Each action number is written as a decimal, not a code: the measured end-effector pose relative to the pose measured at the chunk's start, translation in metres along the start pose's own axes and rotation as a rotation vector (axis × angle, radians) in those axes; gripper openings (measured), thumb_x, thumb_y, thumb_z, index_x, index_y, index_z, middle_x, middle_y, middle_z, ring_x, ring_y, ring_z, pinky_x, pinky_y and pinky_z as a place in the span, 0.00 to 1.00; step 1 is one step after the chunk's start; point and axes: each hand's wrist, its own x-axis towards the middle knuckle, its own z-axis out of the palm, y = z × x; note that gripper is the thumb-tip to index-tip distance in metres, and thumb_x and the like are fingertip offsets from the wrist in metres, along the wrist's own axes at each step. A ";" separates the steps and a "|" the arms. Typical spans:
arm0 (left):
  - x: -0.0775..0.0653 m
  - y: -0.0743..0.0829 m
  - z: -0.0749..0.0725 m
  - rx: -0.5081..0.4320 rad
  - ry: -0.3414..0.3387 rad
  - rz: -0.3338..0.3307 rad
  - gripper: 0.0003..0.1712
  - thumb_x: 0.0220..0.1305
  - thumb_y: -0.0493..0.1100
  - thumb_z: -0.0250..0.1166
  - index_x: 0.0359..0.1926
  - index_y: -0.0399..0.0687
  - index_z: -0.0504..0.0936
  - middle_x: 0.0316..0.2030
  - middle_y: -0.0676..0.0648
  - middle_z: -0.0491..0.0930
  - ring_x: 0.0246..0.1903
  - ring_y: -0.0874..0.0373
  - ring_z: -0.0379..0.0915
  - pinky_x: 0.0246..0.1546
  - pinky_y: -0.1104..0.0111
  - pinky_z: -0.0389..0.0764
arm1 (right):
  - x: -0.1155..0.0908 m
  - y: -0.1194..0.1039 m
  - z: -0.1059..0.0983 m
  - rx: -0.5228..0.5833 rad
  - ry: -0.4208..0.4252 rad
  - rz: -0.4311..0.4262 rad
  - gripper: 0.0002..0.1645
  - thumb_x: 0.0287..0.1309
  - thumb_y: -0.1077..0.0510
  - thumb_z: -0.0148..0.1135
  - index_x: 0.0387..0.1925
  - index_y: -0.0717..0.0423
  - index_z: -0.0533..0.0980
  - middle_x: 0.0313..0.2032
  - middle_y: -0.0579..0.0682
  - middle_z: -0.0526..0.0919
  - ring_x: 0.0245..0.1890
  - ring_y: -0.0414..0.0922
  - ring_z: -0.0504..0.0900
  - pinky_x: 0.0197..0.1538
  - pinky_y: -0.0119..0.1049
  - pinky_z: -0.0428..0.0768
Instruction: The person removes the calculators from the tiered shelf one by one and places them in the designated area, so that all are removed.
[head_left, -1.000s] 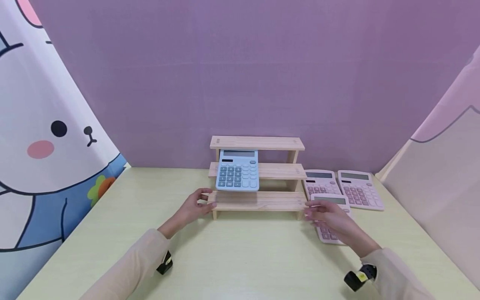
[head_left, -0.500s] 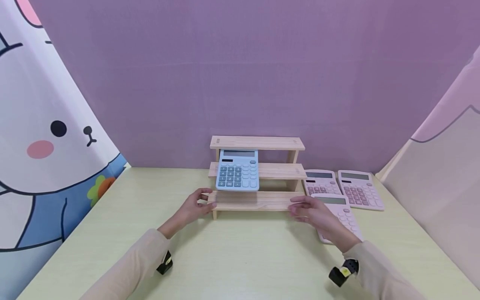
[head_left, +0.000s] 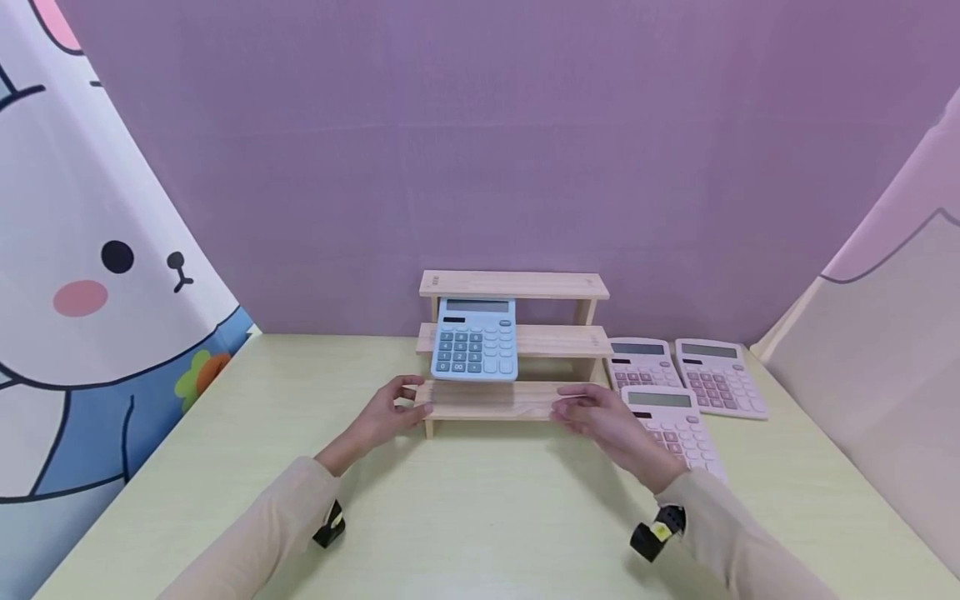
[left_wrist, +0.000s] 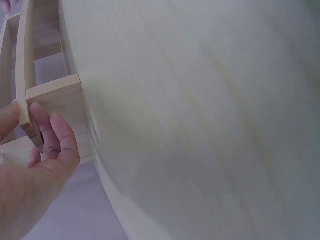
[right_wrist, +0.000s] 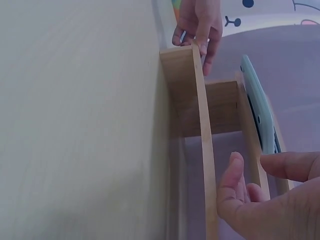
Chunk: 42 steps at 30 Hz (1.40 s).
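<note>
A three-tier wooden shelf stands on the table. A light blue calculator leans against its upper tiers, screen at the top. My left hand pinches the left end of the lowest board; in the left wrist view the thumb and fingers of that hand lie on either side of the board. Over the right part of the same board is my right hand, fingers loosely bent. In the right wrist view nothing sits between the thumb and fingers of this hand, which are beside the lowest board.
Right of the shelf lie three pink calculators: one in front, one behind it and one farther right. A purple cloth hangs behind the table. A cartoon-print curtain is at the left.
My right hand has moved left, from beside the front pink calculator to over the right part of the lowest board. My left hand and the blue calculator have stayed in place.
</note>
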 end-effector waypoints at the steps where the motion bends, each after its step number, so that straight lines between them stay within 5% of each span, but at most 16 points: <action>1: 0.000 0.000 0.000 0.002 0.000 0.001 0.32 0.59 0.39 0.62 0.62 0.36 0.60 0.47 0.35 0.68 0.34 0.58 0.74 0.38 0.65 0.82 | 0.001 0.000 0.002 0.001 0.002 -0.002 0.26 0.60 0.69 0.49 0.59 0.75 0.57 0.41 0.55 0.77 0.40 0.40 0.80 0.55 0.39 0.76; 11: 0.000 0.001 0.001 0.003 0.005 -0.011 0.32 0.59 0.39 0.62 0.62 0.37 0.61 0.48 0.36 0.67 0.33 0.58 0.74 0.39 0.63 0.82 | 0.014 -0.003 0.020 0.057 0.031 -0.027 0.26 0.59 0.71 0.49 0.58 0.74 0.57 0.43 0.59 0.77 0.39 0.41 0.81 0.49 0.34 0.78; 22: 0.000 0.001 0.001 -0.004 0.003 -0.002 0.32 0.59 0.39 0.62 0.62 0.36 0.60 0.48 0.35 0.67 0.34 0.58 0.74 0.39 0.64 0.82 | 0.026 -0.013 0.038 0.169 0.017 -0.038 0.26 0.58 0.70 0.51 0.58 0.69 0.59 0.53 0.67 0.70 0.47 0.48 0.78 0.59 0.45 0.72; 34: -0.001 0.001 0.000 -0.013 0.004 -0.003 0.31 0.59 0.38 0.62 0.61 0.36 0.61 0.46 0.35 0.68 0.34 0.58 0.75 0.39 0.62 0.82 | 0.038 -0.015 0.054 0.245 0.048 -0.047 0.26 0.57 0.70 0.53 0.57 0.70 0.61 0.37 0.51 0.78 0.41 0.45 0.80 0.56 0.46 0.74; 42: -0.002 0.002 0.001 -0.003 0.013 -0.011 0.31 0.59 0.38 0.62 0.61 0.38 0.62 0.48 0.35 0.67 0.34 0.57 0.74 0.39 0.62 0.82 | 0.043 -0.017 0.061 0.330 0.106 -0.042 0.24 0.57 0.71 0.51 0.56 0.69 0.61 0.36 0.49 0.76 0.37 0.43 0.81 0.49 0.34 0.78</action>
